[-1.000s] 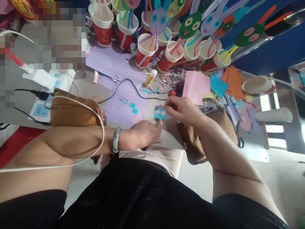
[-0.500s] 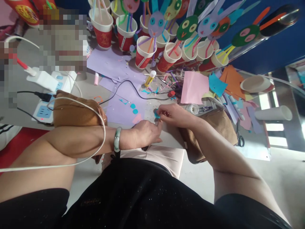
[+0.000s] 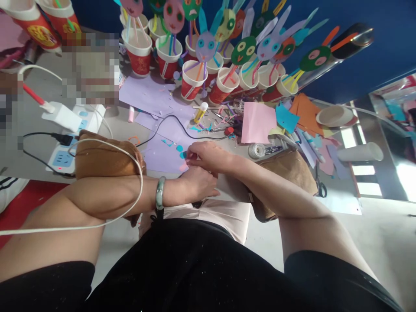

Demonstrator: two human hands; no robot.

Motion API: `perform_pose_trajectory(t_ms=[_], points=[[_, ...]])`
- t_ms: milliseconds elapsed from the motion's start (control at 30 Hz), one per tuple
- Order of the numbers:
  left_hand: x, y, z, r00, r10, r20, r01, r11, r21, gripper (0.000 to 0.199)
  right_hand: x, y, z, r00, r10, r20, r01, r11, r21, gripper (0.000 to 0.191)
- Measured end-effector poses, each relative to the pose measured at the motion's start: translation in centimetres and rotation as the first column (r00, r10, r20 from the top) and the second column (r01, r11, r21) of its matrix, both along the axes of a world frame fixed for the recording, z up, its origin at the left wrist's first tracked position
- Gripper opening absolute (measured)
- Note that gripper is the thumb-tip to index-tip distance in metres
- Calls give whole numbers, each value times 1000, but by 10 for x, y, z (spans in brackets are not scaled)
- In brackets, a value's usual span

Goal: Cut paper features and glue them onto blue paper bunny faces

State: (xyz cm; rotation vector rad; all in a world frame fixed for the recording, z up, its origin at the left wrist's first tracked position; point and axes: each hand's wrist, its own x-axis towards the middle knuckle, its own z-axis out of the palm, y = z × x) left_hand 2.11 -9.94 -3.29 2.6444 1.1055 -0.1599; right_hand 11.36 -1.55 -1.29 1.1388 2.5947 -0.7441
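My right hand (image 3: 211,156) reaches across in front of my left, its fingers drawn together at the right edge of a small blue paper circle (image 3: 183,154). Whether anything is pinched in the fingertips is hidden. Another blue paper circle (image 3: 179,148) lies just beyond it on a purple sheet (image 3: 156,156). My left hand (image 3: 197,184), below a jade-coloured bangle (image 3: 160,193), rests at the near table edge. Its thumb stands apart from the fingers, which are partly covered by my right hand, and no object shows in it.
Red paper cups (image 3: 140,58) with straws and paper animal faces line the back. A glue stick (image 3: 200,112), clear tape roll (image 3: 257,150), pink sheet (image 3: 258,123) and paper scraps lie around. A white cable (image 3: 142,182) crosses my left arm; a power strip (image 3: 63,160) stands left.
My right hand has moved left, from a small blue piece near my left fingertips to the blue circles on the purple sheet. My left hand has stayed nearly in place. The view has shifted slightly.
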Motion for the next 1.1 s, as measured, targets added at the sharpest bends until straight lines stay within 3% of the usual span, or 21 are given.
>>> perform_pose_trajectory(t_ms=[200,367,500,633,767,933,1100], points=[[0,0,-3,1000,-19,-16,19,1000,-15,59,-2,-2,4,999,18,34,-15,997,-72,14],[2,2,0,999,31,-41,-33,999,-42,63,7,-2,-1,984,3,-178,1,1000,22,8],[2,6,0,997,79,-1,-78,991,-111,62,18,-2,-1,901,-106,-420,143,988,57,9],[0,9,-2,992,115,48,-109,988,-110,65,37,-2,-2,814,-183,-551,223,975,4,7],[-3,10,-5,995,90,39,-88,994,-61,79,61,0,-12,727,-306,-614,324,942,-85,11],[-8,12,-3,999,43,17,-43,999,11,79,76,2,-28,594,-439,-674,382,891,-244,36],[-9,15,6,999,48,3,-48,998,32,75,76,6,-34,565,-470,-678,429,869,-245,32]])
